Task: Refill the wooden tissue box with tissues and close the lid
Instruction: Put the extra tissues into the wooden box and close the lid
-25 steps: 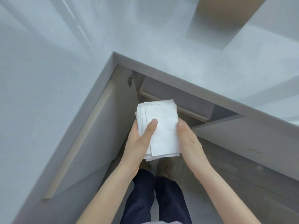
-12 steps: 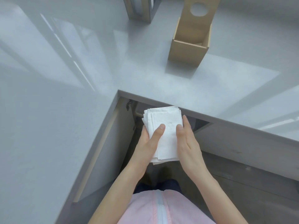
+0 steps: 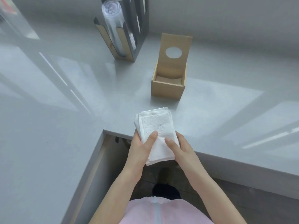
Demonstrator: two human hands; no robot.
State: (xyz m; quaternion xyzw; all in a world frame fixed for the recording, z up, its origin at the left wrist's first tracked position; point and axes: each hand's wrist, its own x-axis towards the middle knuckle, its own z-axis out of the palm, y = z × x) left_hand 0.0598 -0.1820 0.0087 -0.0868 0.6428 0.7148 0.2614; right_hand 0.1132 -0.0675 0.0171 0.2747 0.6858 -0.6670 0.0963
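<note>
A stack of white tissues is held between both hands over the counter's inner corner. My left hand grips its left side with the thumb on top, and my right hand grips the right side the same way. The wooden tissue box stands on the grey counter beyond the stack, apart from it. Its lid, with a round hole, is tilted up and back, so the box is open. Inside, only the bare wooden bottom shows.
A dark and wood holder with a column of clear cups stands at the back left of the box. The grey L-shaped counter wraps round me on the left and front. Below its edge a cabinet door stands open.
Both hands have lifted the tissue stack from below the counter edge to above the counter. My view has tilted up, bringing the whole box and the cup holder into sight.
</note>
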